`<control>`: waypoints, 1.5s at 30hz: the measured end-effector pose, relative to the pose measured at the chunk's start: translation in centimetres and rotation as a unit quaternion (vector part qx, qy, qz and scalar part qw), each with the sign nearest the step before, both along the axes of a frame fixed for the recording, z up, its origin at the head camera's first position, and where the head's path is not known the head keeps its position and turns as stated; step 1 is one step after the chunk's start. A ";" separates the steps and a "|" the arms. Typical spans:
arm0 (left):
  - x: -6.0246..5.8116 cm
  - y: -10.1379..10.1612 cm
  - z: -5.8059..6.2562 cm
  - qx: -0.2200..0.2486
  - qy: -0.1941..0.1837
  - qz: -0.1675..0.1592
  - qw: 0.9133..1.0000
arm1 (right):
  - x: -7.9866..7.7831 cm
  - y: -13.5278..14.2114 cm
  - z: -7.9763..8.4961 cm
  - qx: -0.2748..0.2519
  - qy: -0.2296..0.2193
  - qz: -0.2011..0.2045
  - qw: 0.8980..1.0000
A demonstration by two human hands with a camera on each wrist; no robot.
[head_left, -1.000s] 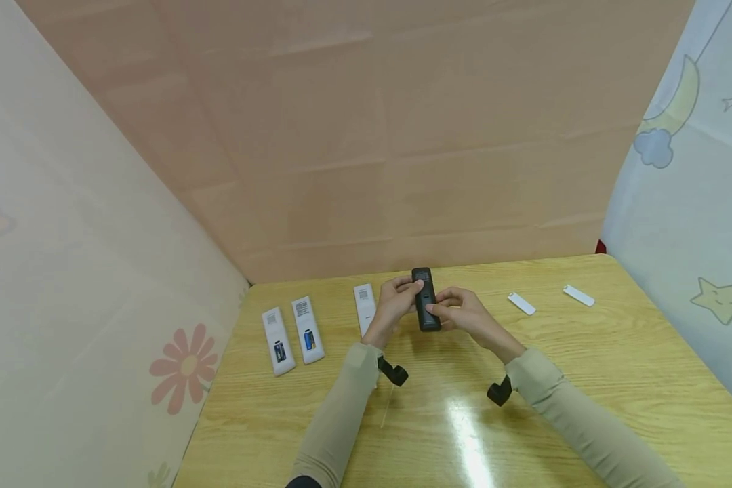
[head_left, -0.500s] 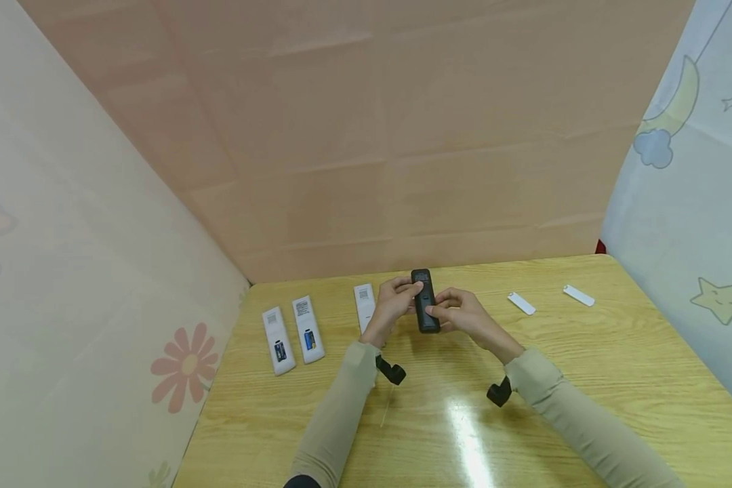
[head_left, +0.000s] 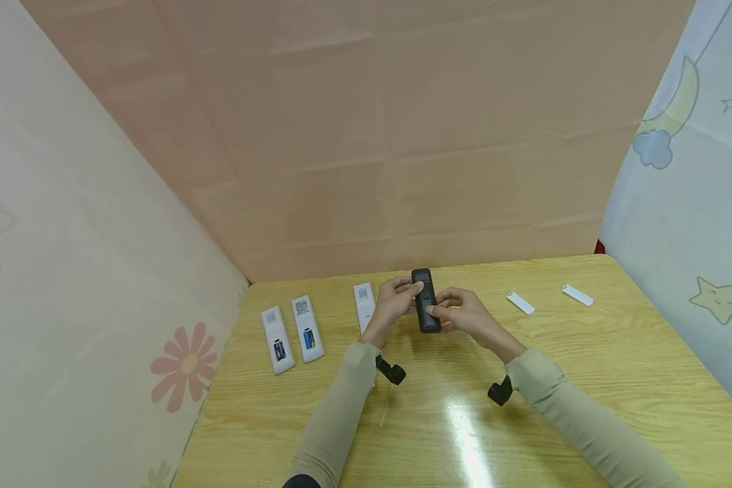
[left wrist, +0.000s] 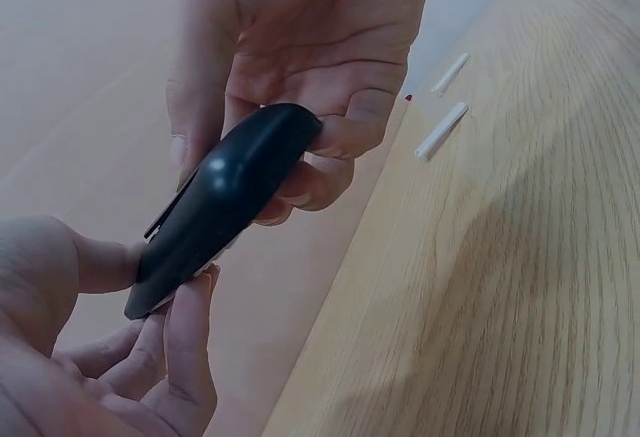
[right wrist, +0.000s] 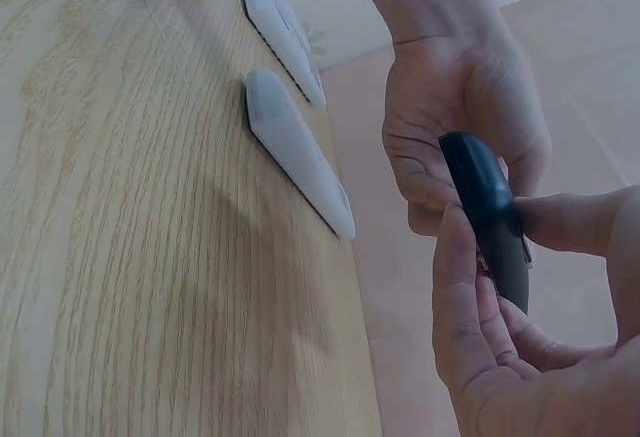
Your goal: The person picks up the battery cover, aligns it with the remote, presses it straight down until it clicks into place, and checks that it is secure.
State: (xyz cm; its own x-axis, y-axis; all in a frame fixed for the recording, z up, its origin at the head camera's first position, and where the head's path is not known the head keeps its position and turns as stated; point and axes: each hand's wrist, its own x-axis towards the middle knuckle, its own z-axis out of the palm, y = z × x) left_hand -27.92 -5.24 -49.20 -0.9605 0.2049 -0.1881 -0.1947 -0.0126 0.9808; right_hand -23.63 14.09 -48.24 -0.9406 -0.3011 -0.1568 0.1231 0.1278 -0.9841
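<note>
A black remote control (head_left: 426, 322) is held up between both hands above the table, its back face turned up toward the head camera. My left hand (head_left: 395, 303) grips its left edge, with the thumb lying on the upper part of the back. From the other side my right hand (head_left: 463, 314) pinches the lower half, thumb pressed on the back and fingers beneath. In the left wrist view, a thin battery cover (left wrist: 163, 214) stands slightly raised from the remote's back near the right thumb. The remote's button side is hidden.
Two white remotes (head_left: 278, 341) (head_left: 308, 330) lie at the left with batteries showing in uncovered compartments. A third white remote (head_left: 364, 305) is partly hidden by the left hand. Two white battery covers (head_left: 521, 303) (head_left: 578, 295) lie at the right on the wooden table (head_left: 561, 352).
</note>
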 end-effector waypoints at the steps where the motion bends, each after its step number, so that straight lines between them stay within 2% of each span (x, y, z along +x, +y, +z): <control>1: 0.0 0.0 0.0 -0.002 0.000 0.000 1.000 | 0.0 0.0 0.0 0.000 0.000 0.000 1.000; 20: -0.1 0.2 -0.3 -0.020 0.002 0.009 1.000 | 0.0 0.0 -0.3 0.005 0.003 -0.004 1.000; 45: 0.1 0.3 -0.2 -0.006 0.014 0.004 1.000 | 0.0 0.1 -0.3 0.019 0.007 -0.002 1.000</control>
State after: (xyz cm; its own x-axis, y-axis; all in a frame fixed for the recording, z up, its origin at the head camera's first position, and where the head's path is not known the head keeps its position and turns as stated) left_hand -27.79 -4.97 -49.44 -0.9669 0.1959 -0.1636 -0.1672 -0.0022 0.9859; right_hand -23.64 14.23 -48.57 -0.9441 -0.2906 -0.1558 0.1110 0.1647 -0.9801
